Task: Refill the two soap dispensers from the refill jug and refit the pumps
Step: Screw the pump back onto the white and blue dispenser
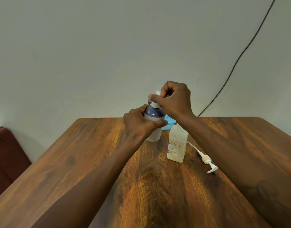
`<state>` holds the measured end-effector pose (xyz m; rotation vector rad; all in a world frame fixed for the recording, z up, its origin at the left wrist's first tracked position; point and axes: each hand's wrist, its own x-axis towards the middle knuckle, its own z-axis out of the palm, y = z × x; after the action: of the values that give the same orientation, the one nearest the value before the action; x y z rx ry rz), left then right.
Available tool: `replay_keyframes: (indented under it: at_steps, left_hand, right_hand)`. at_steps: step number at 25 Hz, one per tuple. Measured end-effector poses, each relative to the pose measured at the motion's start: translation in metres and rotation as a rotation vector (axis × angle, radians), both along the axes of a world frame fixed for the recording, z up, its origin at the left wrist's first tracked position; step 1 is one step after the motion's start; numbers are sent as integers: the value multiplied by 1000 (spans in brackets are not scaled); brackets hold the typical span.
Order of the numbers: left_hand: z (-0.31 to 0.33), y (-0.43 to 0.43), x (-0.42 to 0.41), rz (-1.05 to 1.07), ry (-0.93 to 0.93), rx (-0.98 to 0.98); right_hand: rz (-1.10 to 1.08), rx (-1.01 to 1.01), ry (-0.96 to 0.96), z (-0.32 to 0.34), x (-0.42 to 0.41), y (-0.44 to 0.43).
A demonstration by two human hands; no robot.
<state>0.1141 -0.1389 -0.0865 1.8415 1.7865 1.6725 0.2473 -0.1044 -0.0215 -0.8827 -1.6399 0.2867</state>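
wooden table (75, 162) lay lowest; at centre left hand (138, 125) gripped the dispenser (154, 113), right hand (176, 99) pinched its pump (155, 105).

Purple-topped white dispenser (153, 122), blue basket (170, 123), brown wood-grain table (92, 153)

Wooden table (92, 153) against a pale wall (108, 46), black cable (237, 60) hanging.

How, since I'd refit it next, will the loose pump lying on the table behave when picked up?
The loose pump probably lifts lightly: it looks like thin white plastic. Its long slim dip tube may flex and swing. Lying on its side by the square bottle, it may roll if nudged.
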Motion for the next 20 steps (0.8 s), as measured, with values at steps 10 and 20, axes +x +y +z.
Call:
replay_keyframes:
  at_steps: [10, 20]
  left_hand:
    - [18, 66, -2, -61, -5, 48]
    - [7, 171, 12, -4, 46, -126]
  right_hand:
    - [207, -249, -190, 22, 24, 70]
    - [17, -148, -307, -1, 20, 168]
